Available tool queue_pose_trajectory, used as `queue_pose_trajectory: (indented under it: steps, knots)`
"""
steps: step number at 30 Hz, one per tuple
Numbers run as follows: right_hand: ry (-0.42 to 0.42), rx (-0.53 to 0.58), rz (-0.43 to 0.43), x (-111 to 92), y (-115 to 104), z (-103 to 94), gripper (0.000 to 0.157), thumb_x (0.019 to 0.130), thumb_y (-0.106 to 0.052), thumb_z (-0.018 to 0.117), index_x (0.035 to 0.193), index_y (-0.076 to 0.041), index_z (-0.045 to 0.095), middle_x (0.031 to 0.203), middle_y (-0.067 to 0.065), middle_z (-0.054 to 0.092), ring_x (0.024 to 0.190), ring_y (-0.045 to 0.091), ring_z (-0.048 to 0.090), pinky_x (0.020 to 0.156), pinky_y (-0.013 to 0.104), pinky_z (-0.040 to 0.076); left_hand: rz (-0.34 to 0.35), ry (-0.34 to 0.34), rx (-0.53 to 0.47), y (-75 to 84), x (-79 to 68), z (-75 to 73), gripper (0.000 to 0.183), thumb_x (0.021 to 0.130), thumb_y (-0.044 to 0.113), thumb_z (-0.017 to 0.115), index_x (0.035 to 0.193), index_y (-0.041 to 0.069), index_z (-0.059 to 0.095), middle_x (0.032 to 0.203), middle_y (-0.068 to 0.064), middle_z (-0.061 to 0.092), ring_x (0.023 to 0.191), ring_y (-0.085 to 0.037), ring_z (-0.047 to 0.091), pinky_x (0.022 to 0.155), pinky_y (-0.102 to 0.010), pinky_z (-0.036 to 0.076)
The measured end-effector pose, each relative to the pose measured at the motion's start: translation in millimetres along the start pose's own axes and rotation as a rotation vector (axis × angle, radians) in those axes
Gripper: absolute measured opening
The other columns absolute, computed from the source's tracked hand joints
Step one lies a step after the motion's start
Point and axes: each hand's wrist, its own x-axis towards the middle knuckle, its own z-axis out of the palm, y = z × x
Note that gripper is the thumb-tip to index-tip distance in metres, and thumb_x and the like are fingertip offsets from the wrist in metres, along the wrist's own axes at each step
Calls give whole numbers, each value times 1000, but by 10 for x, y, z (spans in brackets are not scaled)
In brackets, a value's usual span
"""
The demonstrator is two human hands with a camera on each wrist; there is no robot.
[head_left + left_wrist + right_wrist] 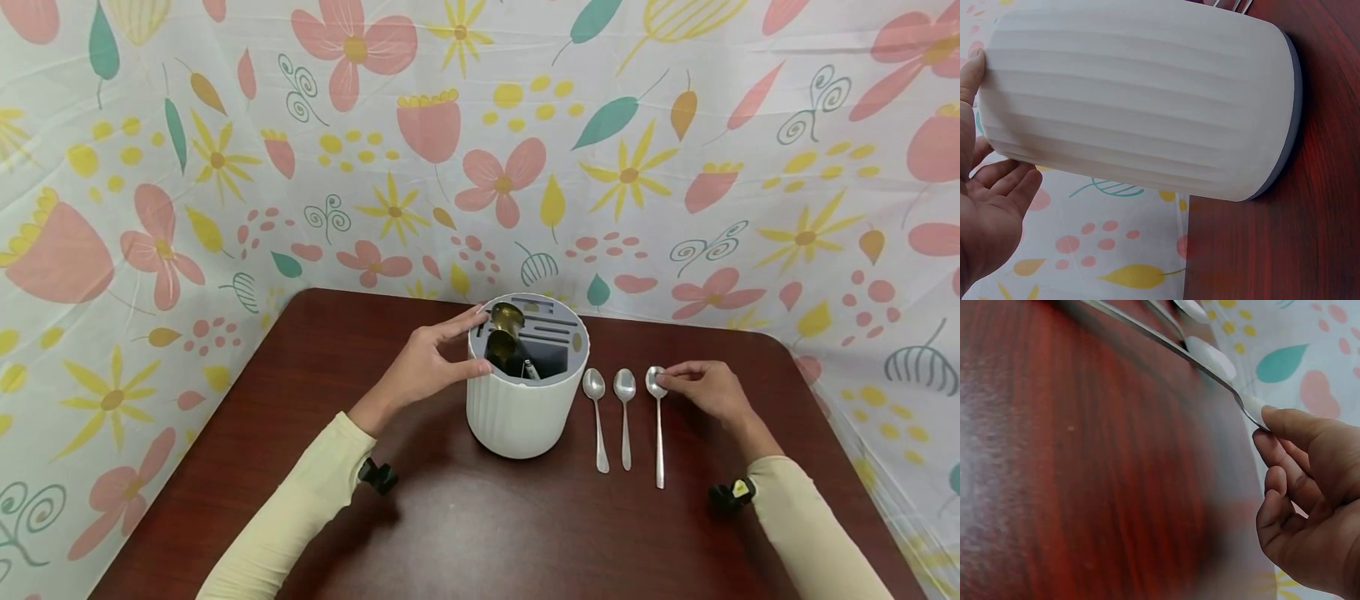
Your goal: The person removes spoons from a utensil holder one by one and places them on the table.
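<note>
A white ribbed utensil holder [517,421] with a grey slotted top stands upright on the table. My left hand [420,367] rests at its left side, fingers and thumb stretched along the rim; the left wrist view shows the fingertips [1025,181] against the ribbed wall. On the right, my right hand [708,387] pinches a metal spoon [659,433] by its bowl, between thumb and forefinger, its handle pointing toward me. Two shorter spoons, a left one [597,417] and a middle one [626,417], lie side by side between that spoon and the holder.
Gold-coloured utensils [507,318] and a thin silver piece [531,368] stand in the holder's large opening. The dark red-brown wooden table [480,533] ends at a flower-printed cloth [495,183] behind and at the sides.
</note>
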Motion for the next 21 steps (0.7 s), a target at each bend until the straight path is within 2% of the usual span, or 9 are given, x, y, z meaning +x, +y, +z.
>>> queue_pose_trajectory:
  steps: [5, 10, 14, 17, 21]
  knots:
    - [13, -15, -14, -11, 36, 61, 43, 81, -49, 72, 99, -10, 75, 87, 8, 73, 76, 19, 64, 60, 24, 47, -2, -1, -4, -7, -1, 0, 66, 83, 22, 77, 141, 9, 49, 149, -4, 41, 137, -11, 36, 107, -49, 34]
    - [53, -47, -20, -28, 60, 105, 43, 81, -50, 71, 99, -11, 75, 87, 7, 73, 74, 12, 63, 62, 23, 47, -11, -2, -10, -24, 1, 9, 66, 82, 23, 77, 141, 10, 49, 149, -1, 40, 137, -11, 36, 108, -44, 35]
    - [85, -80, -24, -38, 78, 127, 43, 82, -51, 70, 99, -12, 75, 87, 6, 73, 74, 9, 61, 63, 24, 46, -3, 2, -19, -36, 2, 15, 66, 82, 22, 77, 141, 9, 48, 150, -3, 40, 137, -14, 37, 107, -48, 34]
    - [104, -93, -31, -43, 85, 144, 43, 83, -50, 70, 98, -11, 75, 86, 7, 73, 75, 11, 60, 64, 25, 46, 0, 3, -26, -45, 1, 18, 66, 82, 22, 77, 141, 9, 49, 150, -4, 40, 137, -14, 37, 107, -51, 34]
    - [124, -110, -53, -41, 86, 168, 40, 82, -49, 71, 97, -12, 76, 85, 6, 73, 78, 18, 61, 68, 29, 46, -5, 1, -25, -42, 0, 19, 66, 82, 22, 77, 141, 10, 48, 150, -2, 40, 137, -13, 36, 107, -51, 34]
